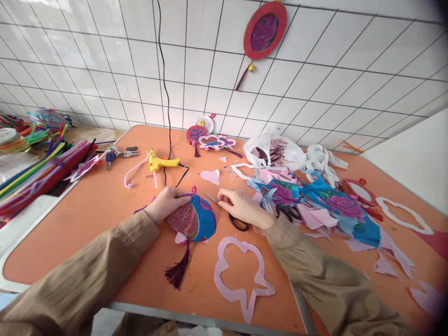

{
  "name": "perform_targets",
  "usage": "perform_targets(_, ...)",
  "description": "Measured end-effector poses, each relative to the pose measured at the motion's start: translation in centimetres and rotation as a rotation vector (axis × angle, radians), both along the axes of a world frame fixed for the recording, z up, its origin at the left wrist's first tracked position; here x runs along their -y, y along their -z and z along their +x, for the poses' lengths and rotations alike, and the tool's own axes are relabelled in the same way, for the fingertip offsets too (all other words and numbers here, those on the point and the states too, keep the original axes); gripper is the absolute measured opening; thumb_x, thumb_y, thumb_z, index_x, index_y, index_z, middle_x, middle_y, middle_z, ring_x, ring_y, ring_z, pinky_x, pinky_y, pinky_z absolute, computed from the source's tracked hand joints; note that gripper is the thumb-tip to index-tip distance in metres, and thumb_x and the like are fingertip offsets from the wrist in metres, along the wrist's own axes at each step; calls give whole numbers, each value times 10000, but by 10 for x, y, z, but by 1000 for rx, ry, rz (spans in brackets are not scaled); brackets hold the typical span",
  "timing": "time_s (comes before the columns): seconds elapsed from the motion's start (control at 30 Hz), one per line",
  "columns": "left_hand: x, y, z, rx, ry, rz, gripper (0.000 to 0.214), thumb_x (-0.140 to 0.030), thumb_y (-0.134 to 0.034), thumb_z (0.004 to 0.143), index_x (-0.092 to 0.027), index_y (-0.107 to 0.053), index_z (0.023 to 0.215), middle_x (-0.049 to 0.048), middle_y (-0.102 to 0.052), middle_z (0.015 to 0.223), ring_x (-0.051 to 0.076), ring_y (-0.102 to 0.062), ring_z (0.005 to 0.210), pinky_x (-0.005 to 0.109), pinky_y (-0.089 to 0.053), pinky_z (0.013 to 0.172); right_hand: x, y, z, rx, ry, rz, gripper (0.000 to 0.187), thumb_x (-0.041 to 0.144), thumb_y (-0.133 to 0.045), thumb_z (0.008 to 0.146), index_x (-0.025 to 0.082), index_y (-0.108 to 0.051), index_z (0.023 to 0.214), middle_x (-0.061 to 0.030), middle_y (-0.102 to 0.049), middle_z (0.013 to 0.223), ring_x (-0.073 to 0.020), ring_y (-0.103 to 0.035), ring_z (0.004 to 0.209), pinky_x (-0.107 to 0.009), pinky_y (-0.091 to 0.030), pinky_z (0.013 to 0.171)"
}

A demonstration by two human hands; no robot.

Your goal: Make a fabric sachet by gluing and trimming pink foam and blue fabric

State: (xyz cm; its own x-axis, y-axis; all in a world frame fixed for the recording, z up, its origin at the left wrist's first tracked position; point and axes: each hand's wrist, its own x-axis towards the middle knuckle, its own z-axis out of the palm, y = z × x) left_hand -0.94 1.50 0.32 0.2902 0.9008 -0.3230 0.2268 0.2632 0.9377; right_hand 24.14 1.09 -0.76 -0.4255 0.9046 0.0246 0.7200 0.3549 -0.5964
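Note:
My left hand [168, 202] presses down on a blue and pink fabric fan [194, 220] that lies on the orange table [105, 205]; its dark purple tassel [178, 270] trails toward me. My right hand [240, 205] is closed on a pair of black-handled scissors [235, 219], the blades pointing left toward the fan's upper edge. A pale pink fan-shaped frame cutout [241, 273] lies just in front of both hands.
A yellow glue gun [161, 163] with a black cord lies behind my hands. Fabric scraps [329, 205], a plastic bag [276, 151] and pink frames crowd the right side. Pipe cleaners [35, 172] and keys [119, 153] sit left. A red fan [265, 30] hangs on the tiled wall.

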Motion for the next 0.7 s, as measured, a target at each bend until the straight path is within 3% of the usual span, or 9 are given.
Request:
perform_targets(0.17,2,1,-1,-13,25,30,322,-452,-734,650,-138,-664,630,19,-648,575,130,-558,516,239,-425,496,2,-6,1,-40,16,-16,131,254,-524,862,180,-569,763,3,-597,660,-138,-538,609,-253,-378,575)
perform_targets(0.37,2,-2,-2,-31,81,94,344,-477,-692,692,-145,-638,621,10,-618,564,122,-529,508,231,-406,486,12,-18,-12,-237,49,176,115,278,-561,870,184,-611,827,-44,-645,784,-159,-583,700,-278,-449,626)
perform_targets(0.7,3,0,-2,-95,130,206,360,-427,-642,744,-167,-545,514,-24,-492,510,99,-407,491,221,-302,440,29,-27,-22,-99,-79,42,101,200,-550,883,187,-650,877,-43,-644,853,-148,-600,723,-266,-459,631)
